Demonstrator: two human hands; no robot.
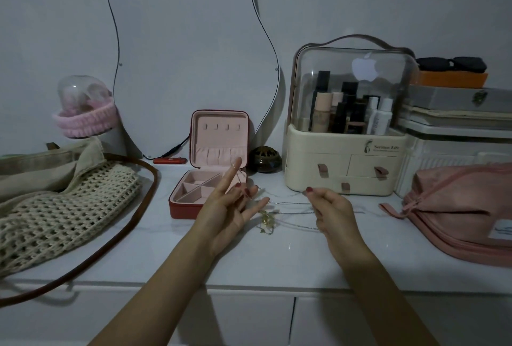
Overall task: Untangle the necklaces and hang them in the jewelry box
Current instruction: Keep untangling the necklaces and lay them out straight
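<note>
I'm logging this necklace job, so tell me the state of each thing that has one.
Jewelry box: open, lid upright, hooks bare.
Necklaces: tangled, on the counter between the hands.
Left hand: fingers spread, chain over them.
Right hand: pinching a chain.
Makeup organizer: cover and drawers shut.
Pink pouch: zipped partly open.

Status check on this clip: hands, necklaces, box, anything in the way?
Left hand fingers spread, chain draped over them. Right hand pinching a chain. Necklaces strung between hands, tangled, none hung. Jewelry box open, hooks bare. Nothing blocking.
</note>
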